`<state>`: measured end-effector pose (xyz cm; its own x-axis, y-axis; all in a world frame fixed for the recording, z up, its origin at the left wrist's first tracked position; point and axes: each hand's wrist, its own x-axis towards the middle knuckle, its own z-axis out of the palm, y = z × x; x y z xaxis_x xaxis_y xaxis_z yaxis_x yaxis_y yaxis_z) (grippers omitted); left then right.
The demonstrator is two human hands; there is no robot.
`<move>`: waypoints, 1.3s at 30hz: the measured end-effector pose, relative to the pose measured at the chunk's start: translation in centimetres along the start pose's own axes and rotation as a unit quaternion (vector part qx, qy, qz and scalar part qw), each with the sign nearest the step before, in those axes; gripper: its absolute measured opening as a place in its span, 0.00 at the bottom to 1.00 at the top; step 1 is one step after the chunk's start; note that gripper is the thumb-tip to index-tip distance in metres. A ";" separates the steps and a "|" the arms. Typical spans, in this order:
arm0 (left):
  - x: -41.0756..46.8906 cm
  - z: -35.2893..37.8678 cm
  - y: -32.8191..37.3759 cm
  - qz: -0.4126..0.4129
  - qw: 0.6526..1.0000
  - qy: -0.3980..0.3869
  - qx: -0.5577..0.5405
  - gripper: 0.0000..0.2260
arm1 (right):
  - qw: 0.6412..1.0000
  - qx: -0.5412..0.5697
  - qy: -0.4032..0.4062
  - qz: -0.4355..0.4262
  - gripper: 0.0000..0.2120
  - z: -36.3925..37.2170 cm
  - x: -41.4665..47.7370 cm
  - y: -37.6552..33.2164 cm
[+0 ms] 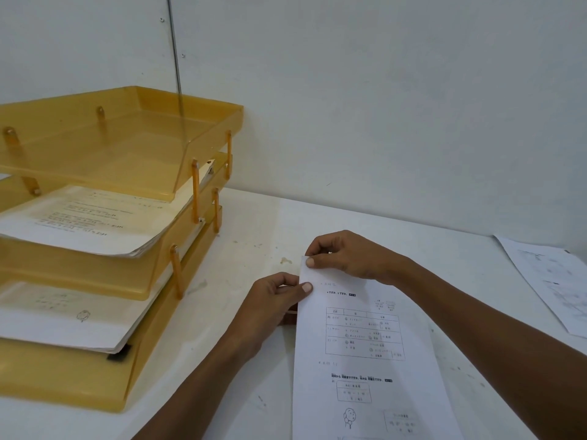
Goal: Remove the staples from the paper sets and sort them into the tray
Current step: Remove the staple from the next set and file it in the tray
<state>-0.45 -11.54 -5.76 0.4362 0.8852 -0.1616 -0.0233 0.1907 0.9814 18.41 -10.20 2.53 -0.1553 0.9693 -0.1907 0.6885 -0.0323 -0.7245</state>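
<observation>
1. A white printed paper set (365,360) lies lengthwise on the white bench (254,236), to the right of the tray. Its far left corner is raised a little between the two hands.
2. The left hand (273,300) pinches the left edge of the set just below that corner, thumb on top and the other fingers curled beneath.
3. The right hand (349,258) pinches the corner itself from the far side, its thumb tip pressed on the top sheet. The thumb covers the spot, so I cannot tell whether a staple sits there.
4. An amber translucent plastic three-tier letter tray (203,112) stands on the left part of the bench, against the white wall (381,90).
5. A thick pile of printed sheets (89,217) lies in the middle tier, its near corner curling over the rim.
6. A second pile of sheets (63,315) fills the bottom tier.
7. A loose printed sheet (552,281) lies flat at the bench's right edge, well apart from the hands.
</observation>
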 end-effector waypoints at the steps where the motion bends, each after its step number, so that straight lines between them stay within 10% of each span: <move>1: 0.0 0.0 0.0 0.001 1.000 0.003 0.005 0.10 | 1.000 0.000 0.000 0.001 0.06 0.0 0.0 0.0; 10: 0.0 0.0 -0.1 0.007 0.999 0.030 0.013 0.10 | 0.999 -0.006 0.023 0.042 0.09 -1.3 -0.7 1.6; 17: 0.4 0.1 -0.5 0.011 1.000 0.023 -0.012 0.07 | 0.942 -0.120 0.287 0.127 0.05 -7.2 -3.6 9.6; 25: 0.7 0.2 -0.5 0.012 1.000 0.016 -0.012 0.10 | 0.923 -0.201 0.138 0.298 0.24 -9.0 -7.7 15.3; 29: 0.5 0.2 -0.3 0.010 1.000 0.019 -0.009 0.10 | 0.915 -0.251 0.165 0.269 0.11 -8.5 -7.3 15.5; 35: 0.5 0.2 -0.3 0.011 1.000 0.020 -0.008 0.10 | 0.894 0.344 0.262 0.114 0.11 -7.6 -5.9 10.2; 39: 0.6 0.2 -0.4 0.010 1.000 0.020 -0.004 0.09 | 0.921 0.362 0.141 0.022 0.13 -5.7 -4.4 5.4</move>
<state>-0.02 -11.20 -6.25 0.3989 0.9052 -0.1466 -0.0395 0.1767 0.9835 26.87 -13.27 3.26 0.1222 0.9845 -0.1255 0.0209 -0.1290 -0.9914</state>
